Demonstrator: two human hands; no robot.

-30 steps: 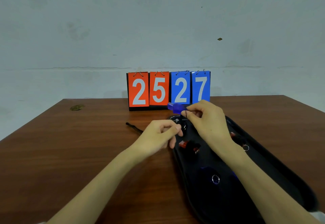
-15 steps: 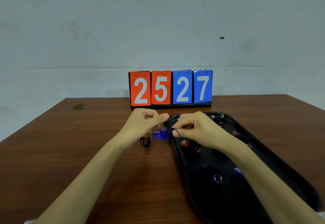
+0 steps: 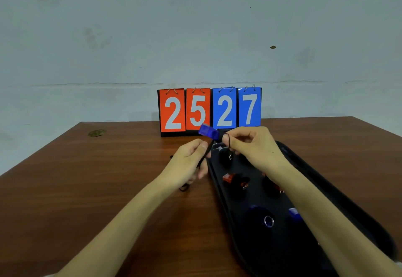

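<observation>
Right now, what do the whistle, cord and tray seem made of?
The whistle looks like hard plastic, glossy translucent blue. The cord seems thin black fabric string, matte and limp. The tray is black, likely plastic, faint sheen on its rim.

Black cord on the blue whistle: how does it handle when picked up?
Likely floppy: the black cord bends through the left hand and trails limp below it. Probably light and thin, so a pinch suits it. The blue whistle at its end, held by the right hand, looks rigid and would probably swing if only the cord were held.
</observation>
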